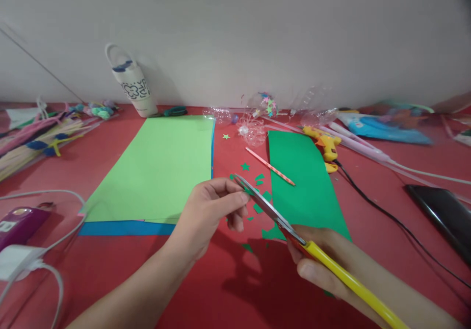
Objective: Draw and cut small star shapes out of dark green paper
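My right hand (320, 250) is closed around the scissors (272, 211), whose yellow handle points toward me. The blades reach up-left to the fingertips of my left hand (217, 204). Thumb and forefinger of that hand pinch a small piece of green paper (250, 190), mostly hidden by the fingers and blades. Green scraps (263, 201) lie scattered on the red table just beyond. A dark green star (245, 166) and a light green star (225, 136) rest farther back. Right of the scraps lies a dark green sheet (301, 187).
Light green sheets (158, 167) over blue ones lie left. A pencil (270, 166) touches the green sheet's edge. Farther right are a yellow glue gun (326, 145) with a black cord and a phone (441, 216). A tumbler (134, 88) stands by the wall; pipe cleaners (33, 140) lie far left.
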Tool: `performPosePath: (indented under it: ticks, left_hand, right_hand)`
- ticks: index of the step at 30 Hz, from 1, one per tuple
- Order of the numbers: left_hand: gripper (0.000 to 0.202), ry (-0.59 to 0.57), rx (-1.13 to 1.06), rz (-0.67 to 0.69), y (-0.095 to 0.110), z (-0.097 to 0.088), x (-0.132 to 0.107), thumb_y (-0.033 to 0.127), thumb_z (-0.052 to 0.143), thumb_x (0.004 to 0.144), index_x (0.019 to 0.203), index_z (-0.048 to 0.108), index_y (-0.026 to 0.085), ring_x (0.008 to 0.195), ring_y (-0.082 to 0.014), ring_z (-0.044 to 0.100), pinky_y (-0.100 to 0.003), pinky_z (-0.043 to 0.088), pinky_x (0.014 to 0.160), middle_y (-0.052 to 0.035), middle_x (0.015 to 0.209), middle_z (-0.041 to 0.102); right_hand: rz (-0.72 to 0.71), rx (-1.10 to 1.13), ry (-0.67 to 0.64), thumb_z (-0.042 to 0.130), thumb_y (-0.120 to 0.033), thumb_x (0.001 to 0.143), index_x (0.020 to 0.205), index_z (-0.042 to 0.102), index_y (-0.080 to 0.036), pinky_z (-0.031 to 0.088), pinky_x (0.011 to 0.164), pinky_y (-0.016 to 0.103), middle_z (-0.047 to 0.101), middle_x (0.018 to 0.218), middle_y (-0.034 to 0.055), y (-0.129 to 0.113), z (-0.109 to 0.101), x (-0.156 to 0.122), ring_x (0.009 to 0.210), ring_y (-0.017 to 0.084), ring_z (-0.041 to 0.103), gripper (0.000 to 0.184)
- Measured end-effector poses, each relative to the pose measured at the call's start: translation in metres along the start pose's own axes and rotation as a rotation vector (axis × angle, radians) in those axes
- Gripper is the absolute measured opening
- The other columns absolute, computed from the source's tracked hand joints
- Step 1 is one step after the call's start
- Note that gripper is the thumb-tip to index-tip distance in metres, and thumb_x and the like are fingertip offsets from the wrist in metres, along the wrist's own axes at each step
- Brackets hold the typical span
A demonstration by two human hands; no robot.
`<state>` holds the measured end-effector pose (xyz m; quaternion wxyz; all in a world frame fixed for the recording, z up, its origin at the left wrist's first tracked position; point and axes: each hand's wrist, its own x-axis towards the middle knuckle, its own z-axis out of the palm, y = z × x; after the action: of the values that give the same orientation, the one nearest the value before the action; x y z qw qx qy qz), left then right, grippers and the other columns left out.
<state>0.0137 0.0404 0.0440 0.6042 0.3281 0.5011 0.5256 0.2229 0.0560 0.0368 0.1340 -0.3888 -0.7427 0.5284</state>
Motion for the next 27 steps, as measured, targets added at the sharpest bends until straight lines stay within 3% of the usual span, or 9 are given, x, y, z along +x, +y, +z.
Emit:
performPosePath:
  ticks: [4,9,13,17,21,27]
  left_hand:
    - [0.015,-0.003,-0.006,-0.008,-0.001,0.001,0.001,0.024,0.068,0.068,0.06,0.059,0.015,0.037,-0.0068,0.052,-0.018,0.039,0.04,0.0025,0.05,0.061]
    - [0.012,-0.001,-0.055,0.037,-0.001,-0.001,0.002,0.02,0.066,0.07,0.061,0.058,0.016,0.039,-0.0058,0.052,-0.016,0.039,0.041,0.0038,0.051,0.06]
    - [0.014,0.068,-0.092,0.117,0.001,-0.005,0.002,0.02,0.064,0.073,0.061,0.056,0.017,0.04,-0.0034,0.05,-0.013,0.037,0.041,0.0053,0.051,0.059]
    - [0.011,-0.1,0.014,-0.03,-0.002,0.0,-0.001,0.021,0.065,0.071,0.064,0.057,0.017,0.037,-0.0052,0.05,-0.016,0.037,0.04,0.0044,0.051,0.06]
    - [0.01,-0.249,0.159,-0.159,-0.014,0.012,-0.005,0.02,0.064,0.069,0.064,0.056,0.017,0.038,-0.0058,0.051,-0.017,0.038,0.042,0.0046,0.05,0.058]
    - [0.012,-0.297,0.188,-0.17,-0.025,0.021,-0.006,0.022,0.064,0.068,0.063,0.055,0.017,0.04,-0.0067,0.052,-0.018,0.039,0.043,0.0043,0.052,0.058]
  right_hand:
    - [0.03,0.009,-0.063,0.043,-0.077,0.075,0.064,0.04,-0.021,0.025,0.043,0.022,0.033,0.057,-0.0052,-0.005,0.0,0.002,0.05,0.01,0.027,0.057]
    - [-0.002,0.008,-0.117,0.049,-0.076,0.074,0.081,0.051,-0.02,0.026,0.047,0.023,0.039,0.065,-0.0039,0.006,-0.005,0.0,0.056,0.011,0.031,0.057]
    - [0.081,0.071,-0.104,0.046,-0.078,0.073,0.072,0.046,-0.02,0.024,0.045,0.023,0.035,0.059,-0.0059,0.013,-0.007,-0.001,0.05,0.009,0.03,0.058]
    - [0.153,0.171,0.067,0.048,-0.065,0.082,0.07,0.042,-0.022,0.031,0.045,0.023,0.037,0.049,-0.0075,0.007,-0.003,0.004,0.043,0.01,0.036,0.045]
    - [0.073,0.339,0.045,0.048,-0.054,0.085,0.069,0.045,-0.02,0.038,0.047,0.025,0.046,0.048,-0.0053,0.002,0.002,0.007,0.042,0.011,0.043,0.038]
    - [0.059,0.329,0.041,0.045,-0.033,0.092,0.073,0.047,-0.02,0.04,0.047,0.022,0.049,0.044,-0.0062,0.018,0.008,0.004,0.041,0.01,0.046,0.023]
